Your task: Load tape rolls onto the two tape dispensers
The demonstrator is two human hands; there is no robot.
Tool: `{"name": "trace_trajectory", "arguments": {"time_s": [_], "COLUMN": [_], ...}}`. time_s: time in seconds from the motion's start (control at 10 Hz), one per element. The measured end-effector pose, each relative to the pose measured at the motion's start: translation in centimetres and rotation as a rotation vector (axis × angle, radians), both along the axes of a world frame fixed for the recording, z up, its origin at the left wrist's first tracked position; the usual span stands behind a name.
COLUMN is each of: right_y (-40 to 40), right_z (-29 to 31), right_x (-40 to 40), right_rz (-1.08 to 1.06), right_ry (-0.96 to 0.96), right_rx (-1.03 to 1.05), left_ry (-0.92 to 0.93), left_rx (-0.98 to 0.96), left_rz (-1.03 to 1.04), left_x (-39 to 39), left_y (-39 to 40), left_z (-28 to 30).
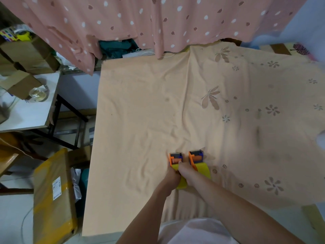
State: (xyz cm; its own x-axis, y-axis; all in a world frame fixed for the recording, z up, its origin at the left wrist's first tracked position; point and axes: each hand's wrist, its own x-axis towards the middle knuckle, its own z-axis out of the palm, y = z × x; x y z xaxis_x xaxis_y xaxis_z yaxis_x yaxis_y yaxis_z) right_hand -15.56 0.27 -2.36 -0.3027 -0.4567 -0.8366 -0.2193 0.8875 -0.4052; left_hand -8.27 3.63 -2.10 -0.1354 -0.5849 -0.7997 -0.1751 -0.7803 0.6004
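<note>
Two orange tape dispensers lie side by side on the peach cloth near the front edge. The left dispenser [175, 160] carries a yellow tape roll [182, 184] that shows between my hands. My left hand [171, 176] grips the roll from the left. My right hand [185, 170] grips it from the right, with a fingertip at the dispenser's orange roller. The right dispenser [195, 158] lies apart with its own yellow tape roll [204, 169] in place. Most of the left roll is hidden under my fingers.
The peach flowered cloth [140, 111] covers the work surface. A tall cardboard parcel with yellow tape [54, 196] stands at the left. A small white table [26, 111] with boxes and a glass jar [38, 94] is farther left. A pink spotted curtain [158, 23] hangs behind.
</note>
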Motion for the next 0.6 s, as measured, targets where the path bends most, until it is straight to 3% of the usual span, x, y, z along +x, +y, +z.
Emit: {"name": "trace_trajectory", "arguments": {"time_s": [0.1, 0.4, 0.6], "right_y": [0.4, -0.2, -1.5], "right_z": [0.7, 6.0, 11.1], "right_x": [-0.3, -2.3, -5.4], "right_rz": [0.015, 0.098, 0.108], "right_ry": [-0.037, -0.183, -0.002], "right_rx": [-0.035, -0.165, -0.234], "left_ry": [-0.002, -0.186, -0.277], "left_rx": [-0.026, -0.083, -0.140], "left_rz": [-0.044, 0.018, 0.054], "left_x": [0.4, -0.2, -1.2], "left_y": [0.0, -0.9, -3.5], "left_z": [-0.6, 4.4, 9.9]}}
